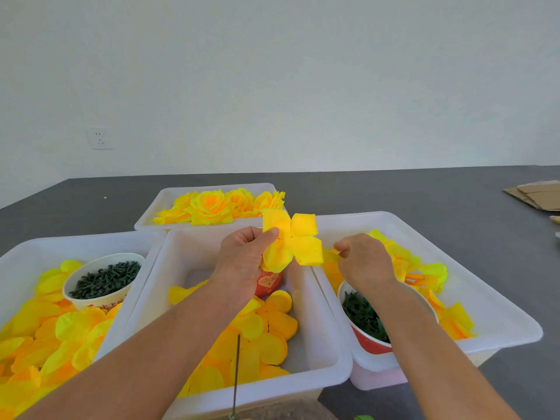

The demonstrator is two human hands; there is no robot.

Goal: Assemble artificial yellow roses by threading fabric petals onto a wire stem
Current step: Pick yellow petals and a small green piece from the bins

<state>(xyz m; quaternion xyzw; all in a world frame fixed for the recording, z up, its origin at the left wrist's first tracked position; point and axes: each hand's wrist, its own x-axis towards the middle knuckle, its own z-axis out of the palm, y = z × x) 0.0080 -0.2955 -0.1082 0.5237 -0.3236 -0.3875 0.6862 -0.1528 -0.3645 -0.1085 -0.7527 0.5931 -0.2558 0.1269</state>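
My left hand pinches a flat four-lobed yellow fabric petal piece and holds it up above the middle tub. My right hand hovers just to its right with fingers curled, pinching what looks like a small yellow petal edge over the right tub. A thin dark wire stem stands upright at the front of the middle tub, among loose yellow petals.
A far tub holds finished yellow roses. The left tub has petals and a paper bowl of dark green pegs. A red bowl of green calyx pieces sits in the right tub. Cardboard lies far right.
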